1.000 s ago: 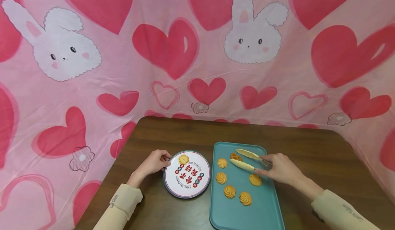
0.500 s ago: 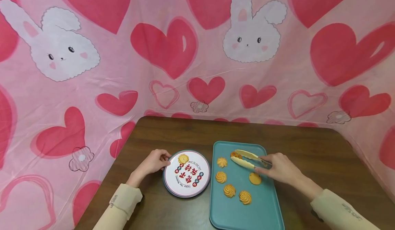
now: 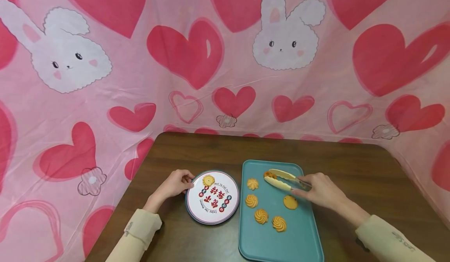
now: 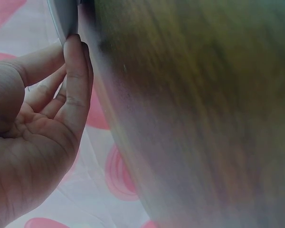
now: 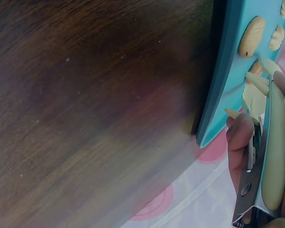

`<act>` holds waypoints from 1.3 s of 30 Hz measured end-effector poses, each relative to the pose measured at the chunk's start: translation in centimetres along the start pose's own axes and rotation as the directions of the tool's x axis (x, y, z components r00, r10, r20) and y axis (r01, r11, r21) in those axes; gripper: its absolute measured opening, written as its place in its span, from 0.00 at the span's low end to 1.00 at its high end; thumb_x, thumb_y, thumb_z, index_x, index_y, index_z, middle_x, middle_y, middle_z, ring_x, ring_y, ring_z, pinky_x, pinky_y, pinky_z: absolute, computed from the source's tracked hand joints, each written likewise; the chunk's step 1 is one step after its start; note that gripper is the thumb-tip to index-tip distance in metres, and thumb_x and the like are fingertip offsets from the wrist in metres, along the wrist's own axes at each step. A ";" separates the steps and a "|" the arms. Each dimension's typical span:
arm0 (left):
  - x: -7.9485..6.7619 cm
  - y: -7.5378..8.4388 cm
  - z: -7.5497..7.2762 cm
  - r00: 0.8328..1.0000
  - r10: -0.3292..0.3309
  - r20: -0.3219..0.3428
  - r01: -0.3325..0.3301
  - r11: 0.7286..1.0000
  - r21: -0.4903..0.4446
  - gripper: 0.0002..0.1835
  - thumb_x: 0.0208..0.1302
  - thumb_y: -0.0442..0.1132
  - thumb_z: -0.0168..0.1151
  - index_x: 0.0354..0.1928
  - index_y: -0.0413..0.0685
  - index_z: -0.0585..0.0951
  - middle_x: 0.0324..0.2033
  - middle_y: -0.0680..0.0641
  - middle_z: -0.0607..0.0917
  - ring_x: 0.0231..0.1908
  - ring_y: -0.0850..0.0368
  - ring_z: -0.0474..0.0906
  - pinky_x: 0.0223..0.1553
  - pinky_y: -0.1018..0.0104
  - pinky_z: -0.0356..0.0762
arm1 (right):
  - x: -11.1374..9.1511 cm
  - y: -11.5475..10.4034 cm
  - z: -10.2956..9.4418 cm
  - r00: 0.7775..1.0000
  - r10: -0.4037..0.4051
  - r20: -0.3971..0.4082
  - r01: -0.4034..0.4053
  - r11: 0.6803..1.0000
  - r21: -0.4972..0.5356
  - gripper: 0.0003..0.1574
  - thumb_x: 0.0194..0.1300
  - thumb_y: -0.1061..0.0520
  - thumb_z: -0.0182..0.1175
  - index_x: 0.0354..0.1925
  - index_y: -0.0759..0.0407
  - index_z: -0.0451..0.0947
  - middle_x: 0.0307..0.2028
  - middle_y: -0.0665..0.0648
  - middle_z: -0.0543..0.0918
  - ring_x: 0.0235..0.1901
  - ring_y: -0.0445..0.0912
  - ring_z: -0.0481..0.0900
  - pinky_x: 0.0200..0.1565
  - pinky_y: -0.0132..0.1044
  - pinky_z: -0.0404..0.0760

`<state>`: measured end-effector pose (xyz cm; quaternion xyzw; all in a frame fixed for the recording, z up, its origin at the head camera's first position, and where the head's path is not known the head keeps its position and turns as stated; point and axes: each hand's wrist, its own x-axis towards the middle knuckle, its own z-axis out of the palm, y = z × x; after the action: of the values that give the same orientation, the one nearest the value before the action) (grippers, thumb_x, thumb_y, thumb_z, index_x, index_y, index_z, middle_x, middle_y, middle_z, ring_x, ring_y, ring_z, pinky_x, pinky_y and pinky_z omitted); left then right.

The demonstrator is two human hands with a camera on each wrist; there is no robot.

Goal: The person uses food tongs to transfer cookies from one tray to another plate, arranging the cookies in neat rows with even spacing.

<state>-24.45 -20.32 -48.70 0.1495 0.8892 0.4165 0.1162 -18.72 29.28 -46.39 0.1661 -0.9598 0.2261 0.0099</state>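
Observation:
My left hand [image 3: 178, 182] pinches the rim of a round white plate [image 3: 197, 206] with red and blue print; in the left wrist view, thumb and fingertips meet at the plate's edge [image 4: 64, 19]. One round pale cookie [image 3: 208, 180] lies on the plate. With my right hand [image 3: 321, 191] I grip tongs [image 3: 283, 173] with cream-coloured tips and metal arms. Their two tips stand on either side of a pretzel-shaped cookie [image 3: 270, 174], near the far end of a teal tray [image 3: 281, 246]. The right wrist view shows the tongs' handle [image 5: 274, 156] in my fingers.
Several swirled cookies [image 3: 261, 216] and a smooth round one [image 3: 290, 202] lie on the tray, close by the tongs. The plate sits just left of the tray on a dark wooden table [image 3: 197, 148]. A pink heart-patterned cloth [image 3: 239, 74] hangs behind.
The tongs' tips have drawn closer together around the pretzel-shaped cookie. My left hand, the plate and the other cookies stay as they were; the head view has shifted slightly.

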 end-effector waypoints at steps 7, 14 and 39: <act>-0.1 0.4 0.0 1.000 -0.024 -0.003 0.024 1.000 0.006 0.10 0.60 0.27 0.69 0.43 0.32 0.82 0.28 0.46 0.80 0.25 0.56 0.77 0.24 0.64 0.82 | 0.4 -0.3 -0.1 1.000 -0.015 -0.021 0.015 1.000 0.003 0.38 0.56 0.39 0.73 0.53 0.67 0.83 0.13 0.43 0.62 0.14 0.35 0.58 0.17 0.31 0.59; -0.3 0.6 0.0 0.999 -0.045 -0.002 0.045 0.999 0.011 0.10 0.60 0.27 0.69 0.44 0.33 0.83 0.28 0.47 0.79 0.25 0.55 0.76 0.24 0.64 0.82 | 1.0 -1.1 -0.3 0.998 -0.050 -0.041 0.050 0.999 -0.001 0.36 0.56 0.40 0.73 0.53 0.65 0.84 0.11 0.41 0.63 0.12 0.34 0.56 0.17 0.31 0.60; 0.0 0.3 0.2 0.999 -0.052 -0.014 0.052 0.998 0.024 0.09 0.61 0.28 0.69 0.43 0.35 0.83 0.28 0.47 0.79 0.25 0.56 0.76 0.25 0.64 0.82 | 4.5 -6.2 0.5 0.987 -0.163 0.006 0.163 0.986 0.040 0.36 0.58 0.42 0.73 0.55 0.66 0.82 0.14 0.42 0.70 0.07 0.35 0.57 0.15 0.31 0.64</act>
<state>-24.36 -20.00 -48.53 0.1251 0.8986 0.4033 0.1193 -20.89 22.42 -43.79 0.2451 -0.9384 0.2425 0.0207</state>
